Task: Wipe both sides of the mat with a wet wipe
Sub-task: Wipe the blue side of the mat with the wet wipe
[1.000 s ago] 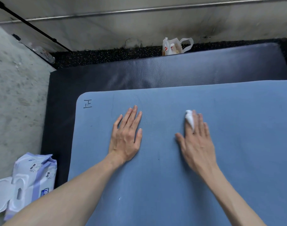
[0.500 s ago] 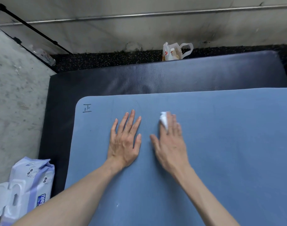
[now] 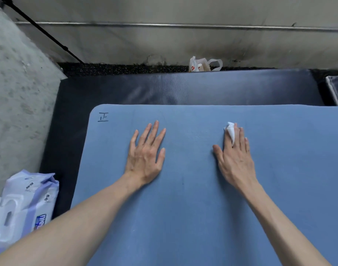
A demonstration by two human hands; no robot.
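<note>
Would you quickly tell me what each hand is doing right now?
Left hand: open, flat on the mat.
Right hand: straight fingers pressing the wet wipe onto the mat.

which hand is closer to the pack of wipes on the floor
Left. The left hand lies flat on the mat, up and right of the pack; the right hand is farther right.

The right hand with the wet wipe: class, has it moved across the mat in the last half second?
Yes. The right hand, pressing the wet wipe, has slid rightward, away from the planted left hand on the blue mat.
</note>
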